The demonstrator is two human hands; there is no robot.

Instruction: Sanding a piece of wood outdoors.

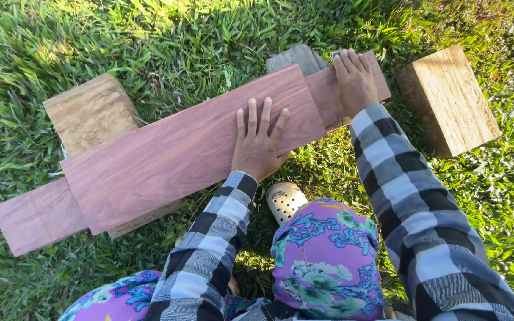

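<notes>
Two reddish boards stacked on grass (168,41), running slantwise from near left to far right; the wide upper board (191,148) laid over a longer, narrower lower board (34,217), whose ends poke out at near left and far right.

Left hand (259,142) pressed flat on the upper board, palm down, fingers spread wide and pointing far; resting toward the right end of that board, close to its near edge; gripping nothing, only bearing on the face of the wood.

Right hand (355,80) laid flat on the exposed far-right end of the lower board, fingers together and stretched to the far edge, fingertips reaching the board's end; open, nothing clasped; just right of the upper board's end.

Beneath the stack, toward the left, a pale rough wooden block (90,110) showing on the far side and again under the near edge; under the right end, a grey weathered piece of wood (295,58) peeking out on the far side, just left of the right hand.

Well to the right, apart from the boards, a tan wooden block (447,98) lying on the grass.

Near the viewer, checked sleeves (411,196) on both arms; a knee in purple flowered cloth (325,255); a cream perforated clog (285,199) just near of the left hand's wrist.
</notes>
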